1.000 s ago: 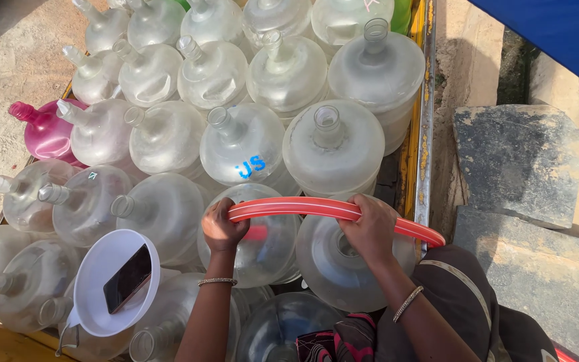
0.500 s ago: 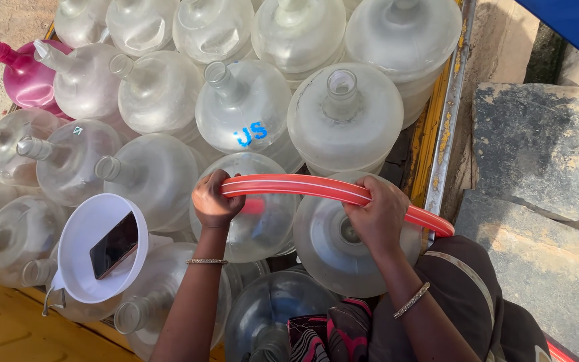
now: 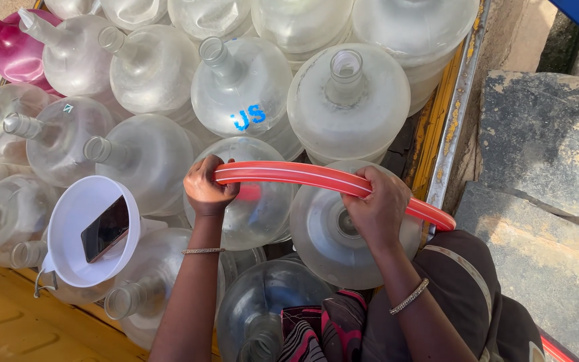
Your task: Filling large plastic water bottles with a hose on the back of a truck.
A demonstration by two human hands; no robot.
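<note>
Red hose: flattened, pale stripe along it, held level above clear water jugs packed in a yellow-edged cart. Left hand closed around hose's near end; right hand wrapped over it further along, free end running past toward cart edge. White funnel, left of hose, holds a dark phone. Pink jug far beyond funnel.
</note>
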